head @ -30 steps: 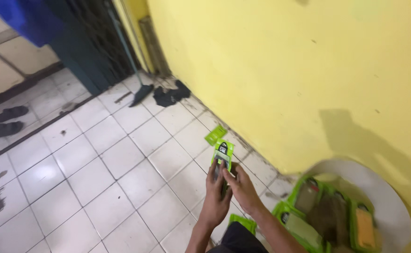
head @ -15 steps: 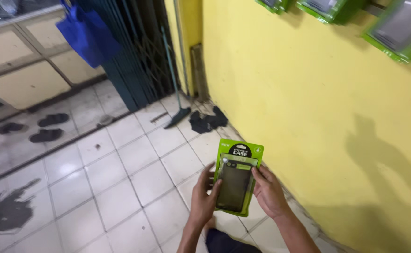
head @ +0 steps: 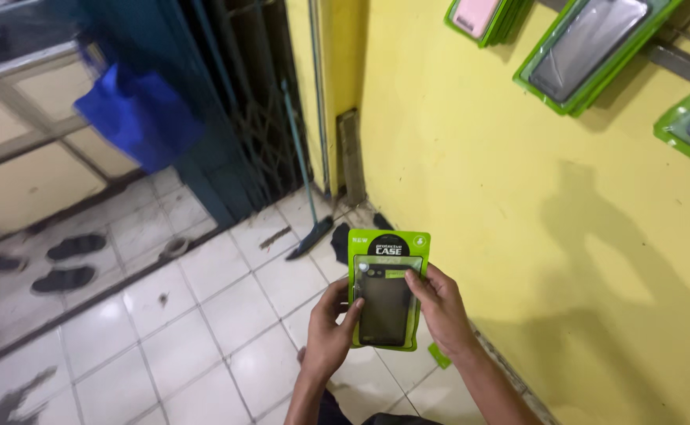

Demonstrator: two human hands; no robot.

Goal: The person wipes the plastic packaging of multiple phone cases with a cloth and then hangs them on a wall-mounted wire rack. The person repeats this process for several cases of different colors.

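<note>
Both hands hold a green packet (head: 387, 290) with a dark phone case upright above the tiled floor (head: 203, 338). Left hand (head: 331, 329) fingers wrap the left edge; right hand (head: 439, 307) fingers pinch the right, front facing the viewer for inspection.

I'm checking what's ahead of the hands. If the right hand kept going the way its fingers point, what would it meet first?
The right hand points up-left across the green phone-case pack it already holds. Past the pack, probably the broom by the gate, though depth is unclear.
</note>
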